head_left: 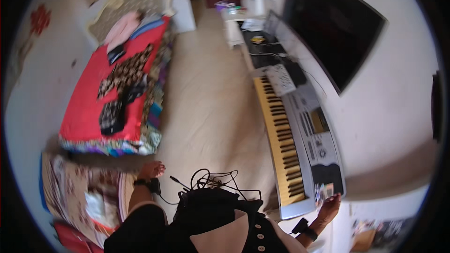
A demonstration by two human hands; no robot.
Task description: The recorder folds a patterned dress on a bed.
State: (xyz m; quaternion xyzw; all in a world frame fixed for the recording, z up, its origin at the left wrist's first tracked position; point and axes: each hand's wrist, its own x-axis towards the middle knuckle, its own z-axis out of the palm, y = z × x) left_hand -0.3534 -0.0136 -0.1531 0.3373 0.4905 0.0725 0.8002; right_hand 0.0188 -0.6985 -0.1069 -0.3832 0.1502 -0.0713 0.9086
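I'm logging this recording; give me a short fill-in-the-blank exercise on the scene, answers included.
1. The person's ____ hand is at the near end of the keyboard.
2. In the picture, the bed is on the keyboard's ____.
3. The sheet covering the bed's top is plain ____.
4. Black bands are on ____ wrists.

Missing words: right; left; red; two.

I see a long silver-grey electronic keyboard (303, 136) lying lengthwise away from me on the right, keys up, its yellowish long keys (275, 137) toward the left and the short black ones set between them. A small display (320, 120) sits in its panel. On its dark near end I make out a small flat multicoloured item (320, 194), too blurred to identify.
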